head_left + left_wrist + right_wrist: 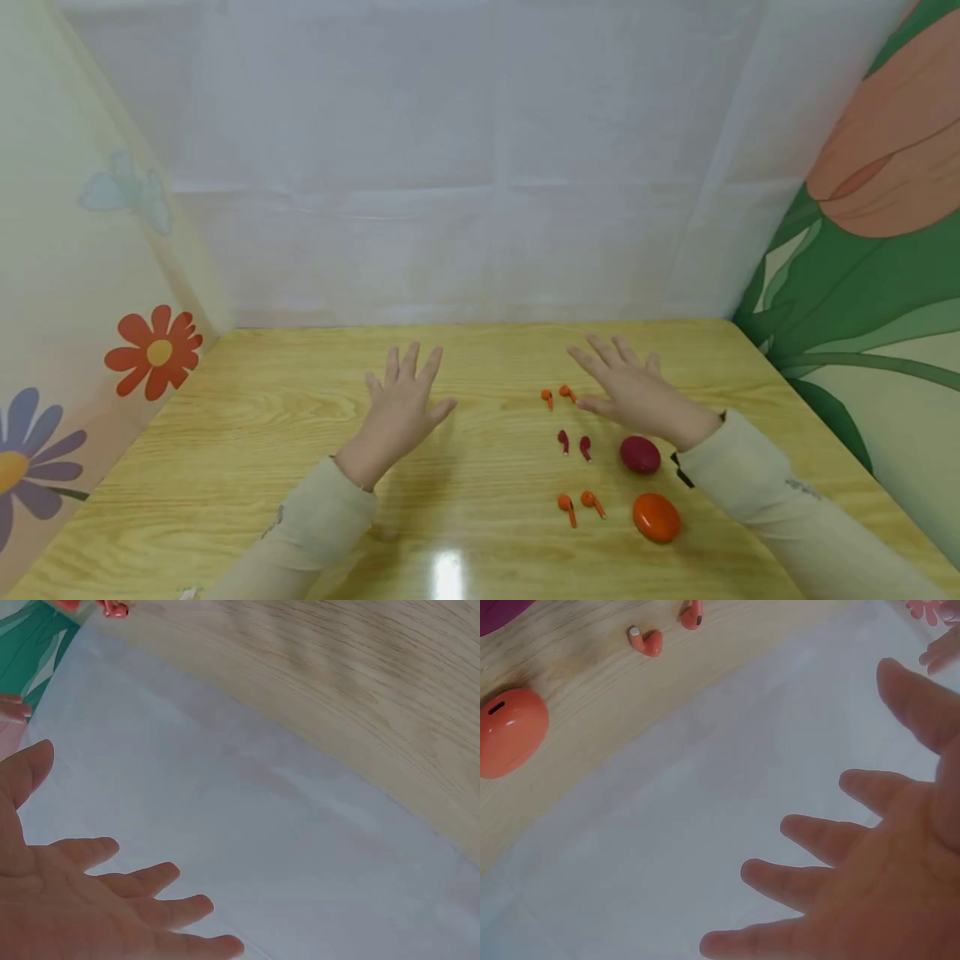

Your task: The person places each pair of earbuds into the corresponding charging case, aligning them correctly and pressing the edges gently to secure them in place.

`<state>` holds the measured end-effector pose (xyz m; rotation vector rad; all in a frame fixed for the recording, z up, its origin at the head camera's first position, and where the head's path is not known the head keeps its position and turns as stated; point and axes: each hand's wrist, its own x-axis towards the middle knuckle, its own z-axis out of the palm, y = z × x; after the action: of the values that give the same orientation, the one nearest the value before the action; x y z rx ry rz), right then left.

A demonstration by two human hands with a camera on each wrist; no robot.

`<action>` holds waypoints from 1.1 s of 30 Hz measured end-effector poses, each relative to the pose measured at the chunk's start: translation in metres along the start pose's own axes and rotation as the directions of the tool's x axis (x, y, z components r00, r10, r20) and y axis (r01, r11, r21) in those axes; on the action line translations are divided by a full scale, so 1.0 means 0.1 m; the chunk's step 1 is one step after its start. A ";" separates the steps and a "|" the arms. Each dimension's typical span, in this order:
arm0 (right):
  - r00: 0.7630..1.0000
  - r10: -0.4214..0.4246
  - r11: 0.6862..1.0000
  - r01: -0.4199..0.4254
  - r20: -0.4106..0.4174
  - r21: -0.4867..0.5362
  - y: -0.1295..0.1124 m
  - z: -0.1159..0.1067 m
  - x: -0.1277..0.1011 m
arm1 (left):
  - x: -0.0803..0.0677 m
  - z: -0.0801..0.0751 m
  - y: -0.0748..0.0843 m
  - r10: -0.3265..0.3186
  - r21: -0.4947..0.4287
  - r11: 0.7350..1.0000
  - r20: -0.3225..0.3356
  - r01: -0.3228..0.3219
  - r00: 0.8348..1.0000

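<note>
Both hands are spread above the table with nothing in them. The left hand has its fingers and thumb apart over bare wood. The right hand is spread close to the far pair of orange earbuds. Nearer the front lie two dark red earbuds beside a rounded dark red case. Closest to me are two more orange earbuds, left of a glossy orange case. Another orange case, with a small dark slot, shows in the right wrist view; the right hand and arm hide it in the head view.
The wood-grain table meets a white sheet at its back edge. Flower-printed panels stand at both sides. A small white object shows at the front left edge.
</note>
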<state>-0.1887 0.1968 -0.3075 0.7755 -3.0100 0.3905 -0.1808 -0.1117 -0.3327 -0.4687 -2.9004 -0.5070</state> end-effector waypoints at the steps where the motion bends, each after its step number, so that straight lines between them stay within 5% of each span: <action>1: 1.000 0.001 1.000 -0.001 -0.001 0.000 0.01 0.00 0.00 | 0.01 0.00 0.00 0.005 -0.002 1.000 -0.002 -0.005 1.000; 21: 1.000 0.029 0.999 -0.029 -0.012 -0.022 0.11 -0.03 -0.11 | 0.01 0.03 0.06 0.032 -0.061 0.998 0.031 -0.030 0.999; 28: 0.999 0.045 0.999 -0.046 0.006 0.024 0.15 -0.06 -0.23 | -0.02 0.14 0.10 0.084 -0.188 0.978 -0.011 -0.085 0.996; 33: 0.999 0.025 1.000 -0.025 -0.033 -0.001 0.18 -0.06 -0.29 | -0.05 0.16 0.11 0.076 -0.280 0.958 0.017 -0.068 0.997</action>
<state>-0.1722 0.2267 -0.3080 0.7251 -2.9912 0.3976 -0.1739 -0.0974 -0.3451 -0.6211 -2.8351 -0.9110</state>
